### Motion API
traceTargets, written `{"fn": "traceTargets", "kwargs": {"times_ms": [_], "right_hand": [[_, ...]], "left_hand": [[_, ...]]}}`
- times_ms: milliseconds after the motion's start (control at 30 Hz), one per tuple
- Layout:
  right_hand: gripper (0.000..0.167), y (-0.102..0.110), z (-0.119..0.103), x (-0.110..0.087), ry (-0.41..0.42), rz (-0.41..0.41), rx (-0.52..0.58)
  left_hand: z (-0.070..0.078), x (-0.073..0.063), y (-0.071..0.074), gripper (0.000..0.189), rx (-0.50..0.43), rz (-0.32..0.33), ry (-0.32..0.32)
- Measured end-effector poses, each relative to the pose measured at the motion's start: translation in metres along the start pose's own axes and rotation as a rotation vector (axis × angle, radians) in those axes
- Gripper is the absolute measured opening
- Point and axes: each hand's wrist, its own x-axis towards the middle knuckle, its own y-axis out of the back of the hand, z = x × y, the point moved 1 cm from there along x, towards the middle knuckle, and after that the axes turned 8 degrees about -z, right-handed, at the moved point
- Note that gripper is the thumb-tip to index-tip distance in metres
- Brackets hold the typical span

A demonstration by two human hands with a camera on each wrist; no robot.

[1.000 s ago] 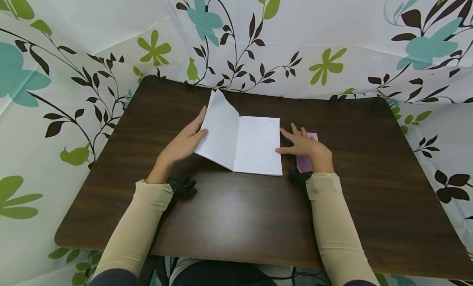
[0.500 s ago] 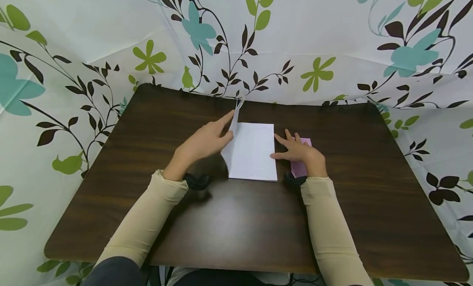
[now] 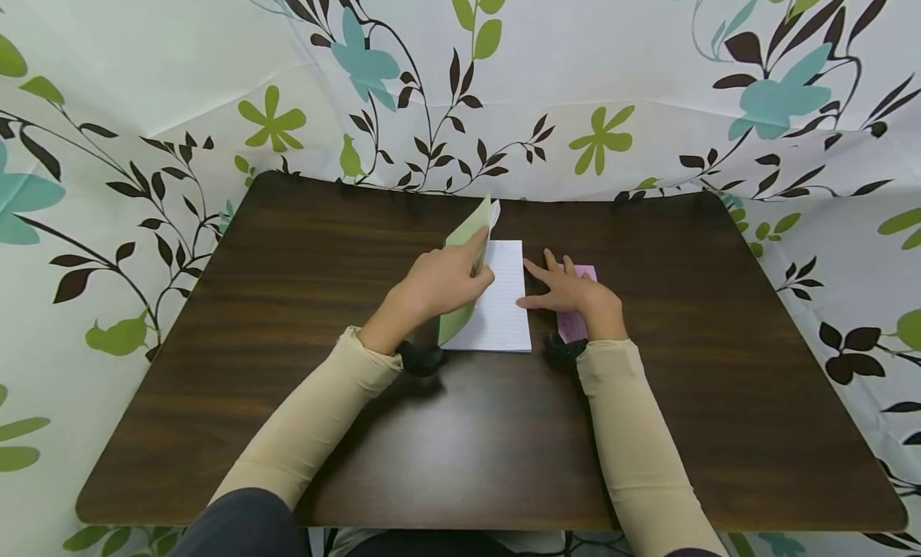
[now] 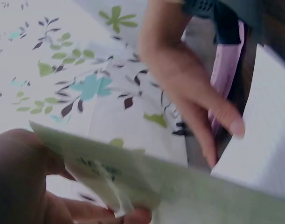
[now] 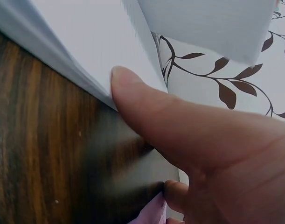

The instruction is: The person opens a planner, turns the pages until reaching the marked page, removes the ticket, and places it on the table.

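Observation:
A notebook (image 3: 507,301) with a white lined page lies at the middle of the table. Its pale green cover (image 3: 466,224) stands raised on the left side, tilted over the page. My left hand (image 3: 442,284) pinches this cover; the left wrist view shows thumb and fingers on either side of the folded green sheet (image 4: 189,189). With fingers spread, my right hand (image 3: 576,293) rests at the notebook's right edge. In the right wrist view, its thumb (image 5: 147,105) touches the page edge. A pink pad (image 3: 572,327) lies partly hidden under that hand.
The dark wooden table (image 3: 647,429) spreads out around the notebook. A white curtain (image 3: 302,53) with leaves and flowers hangs along the back and sides. Dark bands (image 3: 420,359) sit at both wrists.
My left hand has moved right, swinging the raised sheets from the left over toward the page. The green outer side of the cover now shows. My right hand keeps its place beside the notebook.

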Motion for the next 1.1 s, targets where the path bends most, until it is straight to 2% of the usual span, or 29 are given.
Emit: {"fn": "traceTargets", "kwargs": {"times_ms": [233, 433, 567, 867, 1000, 1100], "right_hand": [[0.093, 0.005, -0.001, -0.003, 0.028, -0.006, 0.018], [0.076, 0.012, 0.014, -0.011, 0.1, 0.016, 0.232], [0.076, 0.014, 0.023, -0.016, 0.104, 0.04, 0.311], [0.079, 0.015, 0.024, -0.009, 0.102, 0.072, 0.311], [0.079, 0.013, 0.02, -0.004, 0.112, 0.085, 0.257], [0.076, 0.011, 0.018, -0.002, 0.105, 0.091, 0.22]], "left_hand": [[0.022, 0.019, -0.02, 0.071, 0.094, -0.006, 0.011], [0.033, 0.033, -0.04, 0.07, 0.124, -0.026, 0.052], [0.038, 0.041, -0.057, 0.072, 0.135, -0.018, 0.102], [0.051, 0.059, -0.097, 0.072, 0.284, 0.017, 0.218], [0.054, 0.063, -0.106, 0.074, 0.368, 0.041, 0.219], [0.055, 0.064, -0.109, 0.072, 0.395, 0.06, 0.209]]}}
